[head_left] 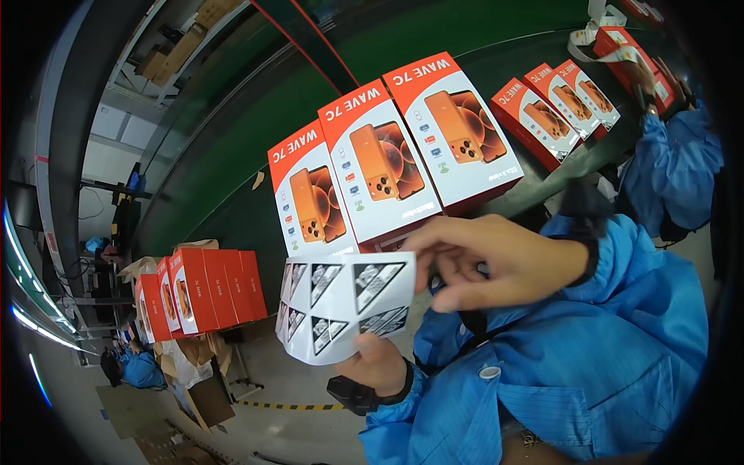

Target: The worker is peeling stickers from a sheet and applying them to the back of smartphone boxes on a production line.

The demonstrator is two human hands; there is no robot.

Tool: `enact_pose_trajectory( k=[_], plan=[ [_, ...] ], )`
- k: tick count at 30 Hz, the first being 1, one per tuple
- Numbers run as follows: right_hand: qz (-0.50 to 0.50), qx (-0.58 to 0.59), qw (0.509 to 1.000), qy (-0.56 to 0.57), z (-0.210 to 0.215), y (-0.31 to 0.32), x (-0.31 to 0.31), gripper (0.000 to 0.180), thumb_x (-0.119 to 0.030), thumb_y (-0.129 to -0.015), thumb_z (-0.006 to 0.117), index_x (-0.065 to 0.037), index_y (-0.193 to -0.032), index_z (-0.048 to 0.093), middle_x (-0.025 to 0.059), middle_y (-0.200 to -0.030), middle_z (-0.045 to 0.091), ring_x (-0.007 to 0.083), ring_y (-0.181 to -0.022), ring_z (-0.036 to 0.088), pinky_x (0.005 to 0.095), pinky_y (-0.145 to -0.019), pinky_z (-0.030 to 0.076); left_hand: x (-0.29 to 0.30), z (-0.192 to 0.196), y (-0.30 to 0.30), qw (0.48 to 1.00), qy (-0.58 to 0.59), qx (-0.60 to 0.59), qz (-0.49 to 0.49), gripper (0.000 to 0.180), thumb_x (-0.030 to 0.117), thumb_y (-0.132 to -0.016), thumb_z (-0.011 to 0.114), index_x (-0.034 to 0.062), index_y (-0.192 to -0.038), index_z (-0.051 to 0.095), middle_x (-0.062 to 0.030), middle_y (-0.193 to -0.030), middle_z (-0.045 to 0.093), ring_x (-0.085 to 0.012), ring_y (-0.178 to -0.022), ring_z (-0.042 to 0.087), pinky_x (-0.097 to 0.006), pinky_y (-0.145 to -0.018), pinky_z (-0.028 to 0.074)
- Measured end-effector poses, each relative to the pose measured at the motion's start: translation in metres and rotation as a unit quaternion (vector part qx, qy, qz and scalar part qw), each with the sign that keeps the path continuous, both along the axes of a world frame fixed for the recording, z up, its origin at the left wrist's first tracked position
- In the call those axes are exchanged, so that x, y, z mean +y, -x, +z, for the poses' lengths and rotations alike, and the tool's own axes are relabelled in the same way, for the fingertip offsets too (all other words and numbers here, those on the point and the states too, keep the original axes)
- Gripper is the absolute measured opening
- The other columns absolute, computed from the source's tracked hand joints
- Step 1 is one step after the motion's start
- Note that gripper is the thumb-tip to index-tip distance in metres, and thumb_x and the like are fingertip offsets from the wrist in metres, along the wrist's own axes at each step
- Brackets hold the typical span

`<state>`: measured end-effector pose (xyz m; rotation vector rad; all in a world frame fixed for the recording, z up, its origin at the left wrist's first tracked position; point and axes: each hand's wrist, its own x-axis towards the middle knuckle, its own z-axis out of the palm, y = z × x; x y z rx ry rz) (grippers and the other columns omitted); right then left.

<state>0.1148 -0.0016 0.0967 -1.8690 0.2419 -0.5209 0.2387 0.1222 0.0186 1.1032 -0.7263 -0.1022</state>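
Note:
My left hand (377, 366) grips a white sheet of stickers (346, 310) by its lower edge, thumb in front. Dark triangular labels in two rows cover the sheet, which curves at its left side. At the sheet's right edge is my right hand (508, 260), its fingers curled, thumb and forefinger close together on that edge. Just beyond the sheet, three large red and white phone boxes stand side by side: the left box (298, 198), the middle box (372, 155) and the right box (446, 124). The sheet hides part of the left box's near end.
Smaller-looking phone boxes (535, 116) stand in a row farther right on the dark green bench (232, 174). A co-worker's blue sleeve (670, 159) and hand are beside more red boxes (624, 62) there. Several red boxes (205, 291) are grouped at the left.

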Motion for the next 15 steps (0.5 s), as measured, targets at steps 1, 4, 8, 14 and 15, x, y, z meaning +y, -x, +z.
enact_pose_trajectory(
  k=[1,4,8,14,15],
  plan=[
    [0.039,-0.002,0.989,-0.141,-0.008,-0.008,-0.005,0.027,-0.015,-0.081,0.053,0.000,-0.102,0.045,0.0070,-0.081,0.054,0.0068,-0.062,0.049,0.0178,-0.049,0.039,0.000,-0.006,-0.002,0.992,-0.107,-0.060,0.007,0.066,0.040,-0.082,0.048,-0.0113,-0.118,0.028,-0.0200,-0.114,0.042,-0.0239,-0.099,0.048,-0.033,-0.080,0.042],
    [0.095,0.007,0.948,-0.305,-0.008,-0.025,-0.012,0.017,-0.015,-0.084,0.050,-0.001,-0.090,0.044,0.0054,-0.074,0.053,0.0037,-0.051,0.043,0.0163,-0.045,0.036,-0.001,-0.010,-0.007,0.998,0.014,0.025,-0.064,0.051,0.023,-0.081,0.052,-0.0061,-0.118,0.031,-0.0183,-0.111,0.045,-0.0244,-0.098,0.049,-0.036,-0.084,0.040],
    [0.071,0.106,0.953,-0.275,-0.005,-0.041,-0.009,0.017,-0.014,-0.080,0.054,-0.004,-0.089,0.045,0.0041,-0.070,0.051,0.0038,-0.052,0.043,0.0163,-0.045,0.033,-0.002,0.011,-0.022,0.987,0.030,0.113,-0.109,0.044,0.017,-0.084,0.047,-0.0074,-0.117,0.030,-0.0208,-0.113,0.042,-0.0228,-0.098,0.049,-0.032,-0.082,0.043],
    [-0.122,-0.164,0.858,0.471,-0.016,-0.065,0.028,0.019,-0.012,-0.065,0.058,-0.005,-0.081,0.049,0.0060,-0.084,0.048,0.0216,-0.076,0.050,0.0302,-0.059,0.043,0.001,0.026,-0.045,0.992,-0.119,-0.025,-0.039,0.035,0.019,-0.086,0.043,-0.0108,-0.104,0.040,-0.0188,-0.098,0.052,-0.0209,-0.085,0.056,-0.029,-0.071,0.045],
    [-0.120,-0.163,0.859,0.471,-0.020,-0.070,0.026,0.019,-0.012,-0.065,0.058,-0.005,-0.081,0.049,0.0060,-0.084,0.048,0.0216,-0.076,0.050,0.0302,-0.059,0.043,0.001,0.029,-0.046,0.995,-0.074,0.022,-0.067,0.036,0.021,-0.086,0.044,-0.0108,-0.103,0.041,-0.0186,-0.097,0.053,-0.0197,-0.084,0.055,-0.028,-0.070,0.045]
  ],
)
